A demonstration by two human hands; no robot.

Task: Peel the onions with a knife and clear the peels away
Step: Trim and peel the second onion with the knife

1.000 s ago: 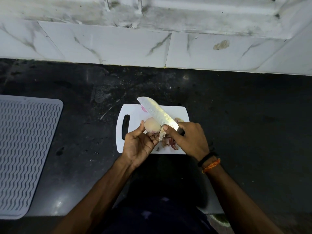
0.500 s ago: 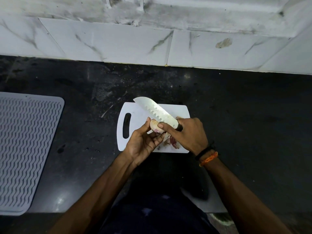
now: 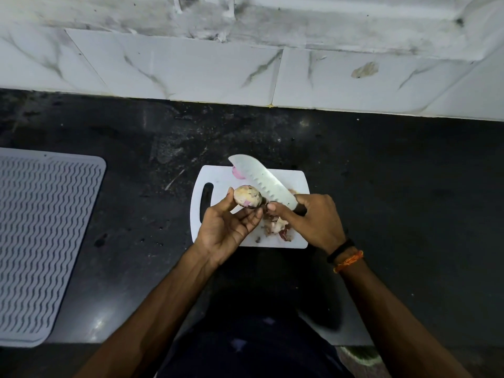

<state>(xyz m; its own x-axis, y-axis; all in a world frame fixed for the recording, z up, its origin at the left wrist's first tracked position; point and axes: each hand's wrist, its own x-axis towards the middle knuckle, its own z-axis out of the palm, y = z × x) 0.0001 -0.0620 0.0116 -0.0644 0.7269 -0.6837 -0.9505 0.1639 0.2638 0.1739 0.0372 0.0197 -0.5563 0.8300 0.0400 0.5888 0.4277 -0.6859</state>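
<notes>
My left hand [image 3: 227,226] holds a small pale onion [image 3: 246,199] between thumb and fingers, just above the white cutting board [image 3: 218,177]. My right hand [image 3: 313,219] grips the dark handle of a broad knife [image 3: 263,182]; its blade points up and left, past the onion's right side. The right thumb lies close against the onion. A heap of reddish peels [image 3: 276,227] lies on the board under the hands. Another pink onion piece [image 3: 237,172] shows at the board's far edge, partly behind the blade.
The board sits on a dark stone counter [image 3: 395,186] backed by a white marble-tiled wall [image 3: 191,66]. A grey ribbed drying mat [image 3: 41,241] lies at the left. The counter's front edge runs just below my forearms.
The onion has been turned in my left hand so more of its pale round side shows. The knife blade has shifted slightly along the onion; both hands stay over the board.
</notes>
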